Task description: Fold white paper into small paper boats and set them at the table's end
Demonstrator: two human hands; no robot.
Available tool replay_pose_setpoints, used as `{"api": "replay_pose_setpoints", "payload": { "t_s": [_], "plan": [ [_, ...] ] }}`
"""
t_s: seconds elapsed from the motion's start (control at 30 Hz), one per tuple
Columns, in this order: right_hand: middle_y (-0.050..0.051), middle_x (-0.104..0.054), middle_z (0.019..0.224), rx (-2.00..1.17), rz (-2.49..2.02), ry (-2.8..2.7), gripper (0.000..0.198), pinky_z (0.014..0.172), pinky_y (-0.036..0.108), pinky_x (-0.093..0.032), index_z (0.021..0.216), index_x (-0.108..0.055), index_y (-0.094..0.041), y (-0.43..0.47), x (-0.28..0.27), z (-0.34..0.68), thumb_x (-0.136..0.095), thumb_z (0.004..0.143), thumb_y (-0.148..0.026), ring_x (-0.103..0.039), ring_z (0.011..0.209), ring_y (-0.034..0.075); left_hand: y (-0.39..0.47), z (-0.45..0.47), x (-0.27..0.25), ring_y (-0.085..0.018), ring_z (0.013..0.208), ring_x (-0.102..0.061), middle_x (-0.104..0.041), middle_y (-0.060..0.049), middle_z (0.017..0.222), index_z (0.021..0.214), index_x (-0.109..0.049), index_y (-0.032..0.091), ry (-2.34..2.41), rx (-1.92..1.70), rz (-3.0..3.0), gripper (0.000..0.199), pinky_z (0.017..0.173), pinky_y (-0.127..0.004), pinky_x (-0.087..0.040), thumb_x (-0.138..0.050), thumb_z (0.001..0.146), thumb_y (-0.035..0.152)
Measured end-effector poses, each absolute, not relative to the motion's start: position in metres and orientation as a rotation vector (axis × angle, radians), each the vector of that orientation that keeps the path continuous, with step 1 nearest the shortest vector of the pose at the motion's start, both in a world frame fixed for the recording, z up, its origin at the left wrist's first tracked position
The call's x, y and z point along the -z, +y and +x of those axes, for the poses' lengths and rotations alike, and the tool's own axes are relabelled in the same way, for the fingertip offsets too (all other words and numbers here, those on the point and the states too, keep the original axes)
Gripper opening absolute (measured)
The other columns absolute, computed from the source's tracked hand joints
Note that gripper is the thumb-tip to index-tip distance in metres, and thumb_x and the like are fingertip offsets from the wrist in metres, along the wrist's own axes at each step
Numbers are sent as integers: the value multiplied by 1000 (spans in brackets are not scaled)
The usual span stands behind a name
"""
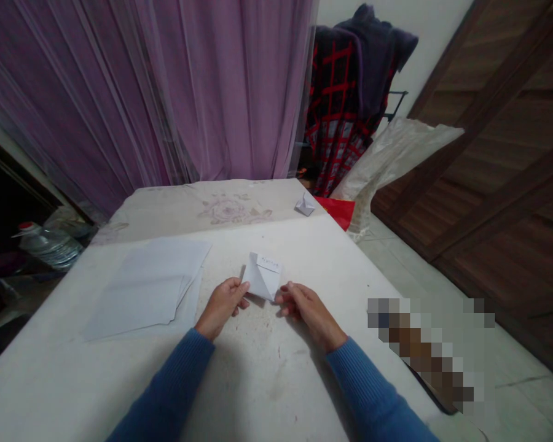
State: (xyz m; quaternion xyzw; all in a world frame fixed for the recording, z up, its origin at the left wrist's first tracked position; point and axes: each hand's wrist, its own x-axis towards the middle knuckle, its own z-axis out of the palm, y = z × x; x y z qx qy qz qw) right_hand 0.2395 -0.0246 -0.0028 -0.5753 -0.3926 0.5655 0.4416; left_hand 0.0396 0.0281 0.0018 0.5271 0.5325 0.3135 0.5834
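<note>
Pinched at its left edge in the left hand (222, 305): a small, flat, folded piece of white paper (260, 282). On that hand, thumb laid over the top face, fingers curled beneath, nearly closed on the paper's thickness. Opposite, just beside the near right corner, the right hand (310, 312), half closed, fingers bent inward toward the paper; impossible to tell from here whether touching or gripping. So, folded piece between both hands and slightly beyond them, over the middle of the white cloth-covered table (267, 393), with a shadow under its near edge.

Pointing away and a little to the left: a narrow peak at the far left of the folded piece. Toward the wearer and to the right: its lowest corner. Longest line from that peak to that corner, slantwise; outline otherwise close to square, with little to mark a long axis. Across the far right part, a strip with small dark handwriting, too tiny to read.

Left of the left hand, well apart from the folded piece, a flat stack of large white paper sheets (142, 288). Near the table's far right corner, another small folded white paper shape (305, 206), with an upright point.
</note>
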Motion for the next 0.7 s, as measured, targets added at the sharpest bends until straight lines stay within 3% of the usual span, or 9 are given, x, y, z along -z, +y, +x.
{"api": "replay_pose_setpoints", "payload": {
  "t_s": [0.13, 0.33, 0.5, 0.57, 0.7],
  "plan": [
    [10, -71, 81, -1403, -1373, -1164, 62, 52, 23, -42, 80, -67, -12, -35, 0, 231, -58, 75, -73, -59, 55, 11, 23, 46, 0, -12, 60, -60, -63, -2, 73, 83, -54, 18, 1258, -813, 1220, 45, 43, -18, -33, -62, 70, 60],
    [7, -71, 76, -1215, -1445, -1290, 44, 56, 24, -44, 77, -69, -14, -33, -8, 235, -55, 81, -56, -57, 55, 12, 18, 50, -2, -18, 76, -65, -69, -5, 87, 90, -57, 18, 1223, -757, 1283, 44, 49, -19, -39, -63, 72, 58],
    [2, -64, 64, -1111, -1490, -1414, 35, 55, 23, -40, 74, -66, -15, -36, -3, 244, -51, 84, -45, -54, 57, 13, 23, 44, -5, -21, 96, -63, -69, -8, 103, 102, -61, 16, 1088, -873, 1381, 48, 77, -29, -49, -66, 73, 54],
    [0, -59, 60, -1079, -1527, -1473, 33, 54, 23, -37, 72, -65, -16, -37, 1, 246, -50, 85, -42, -51, 55, 12, 28, 42, -7, -20, 97, -62, -69, -7, 101, 101, -61, 16, 1091, -956, 1344, 47, 85, -30, -47, -66, 73, 54],
    [-2, -56, 59, -1003, -1554, -1617, 33, 54, 23, -33, 69, -63, -17, -38, 4, 252, -48, 88, -39, -47, 56, 11, 37, 38, -13, -19, 87, -63, -69, -5, 90, 94, -62, 16, 1112, -921, 1287, 47, 79, -28, -48, -68, 70, 56]
  ]
}}
